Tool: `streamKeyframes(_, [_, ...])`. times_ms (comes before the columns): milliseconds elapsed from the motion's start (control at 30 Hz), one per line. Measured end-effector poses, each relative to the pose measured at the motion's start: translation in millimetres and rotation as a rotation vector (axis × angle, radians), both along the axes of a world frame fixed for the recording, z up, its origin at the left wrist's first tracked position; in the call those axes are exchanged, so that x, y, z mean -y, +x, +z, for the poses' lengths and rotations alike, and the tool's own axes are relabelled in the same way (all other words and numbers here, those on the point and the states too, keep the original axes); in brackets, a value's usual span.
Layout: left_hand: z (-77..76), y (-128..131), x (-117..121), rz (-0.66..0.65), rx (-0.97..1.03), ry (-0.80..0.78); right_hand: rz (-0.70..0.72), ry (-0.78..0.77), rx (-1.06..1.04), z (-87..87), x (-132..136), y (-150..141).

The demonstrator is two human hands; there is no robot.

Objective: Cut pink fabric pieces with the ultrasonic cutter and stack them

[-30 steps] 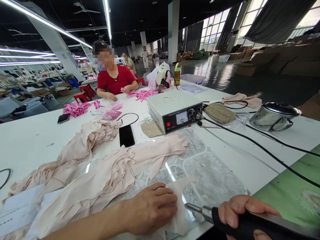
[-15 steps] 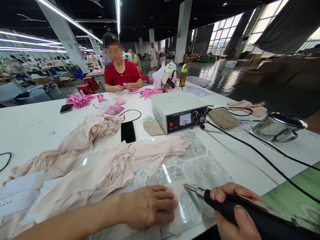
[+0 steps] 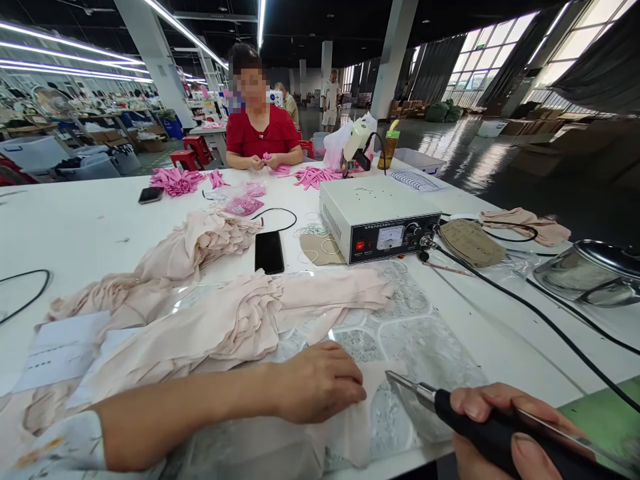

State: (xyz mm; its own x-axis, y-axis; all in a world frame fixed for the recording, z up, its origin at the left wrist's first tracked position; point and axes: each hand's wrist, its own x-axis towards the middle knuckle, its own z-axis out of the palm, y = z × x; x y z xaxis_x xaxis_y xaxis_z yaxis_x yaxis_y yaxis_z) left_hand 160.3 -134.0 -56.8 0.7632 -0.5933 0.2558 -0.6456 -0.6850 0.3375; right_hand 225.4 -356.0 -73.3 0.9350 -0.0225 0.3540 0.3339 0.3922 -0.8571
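My left hand [image 3: 323,383] rests on a thin beige fabric piece [image 3: 353,437], its fingers curled together on the cloth. The piece lies on a clear sheet [image 3: 400,340] with a grey pattern beneath it. My right hand [image 3: 520,403] is wrapped round the black handle of a corded ultrasonic cutter [image 3: 443,403]. Its pointed metal tip is at the right edge of the beige piece, just right of my left fingers; whether it touches the cloth I cannot tell. Beyond my left hand is a fanned stack of beige fabric pieces [image 3: 250,317].
A control box [image 3: 385,213] with a dial stands behind the sheet; its black cable [image 3: 520,317] crosses the right side. A phone [image 3: 269,252], a second beige pile [image 3: 175,260] and a metal pot [image 3: 590,270] lie around. Across the table a person [image 3: 263,137] handles pink strips.
The view has shifted, so the table things appear further right. My left fingers were flatter and more spread; now they are curled together. The cutter tip remains near the fabric's edge.
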Motion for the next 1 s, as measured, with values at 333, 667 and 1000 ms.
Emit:
streamKeyframes(333, [-7.2,16,-8,-0.089,-0.032,0.032,-0.084,0.135,-0.084,15.4,-6,4])
streamKeyframes(667, [5.3,27,-28,0.12,-0.006,-0.154,-0.04,0.204,-0.17,15.8,-2,-5])
streamKeyframes(1000, [-1.4,25,-19,-0.039,-0.034,-0.041,0.029,0.217,-0.183,10.9,-8,-7])
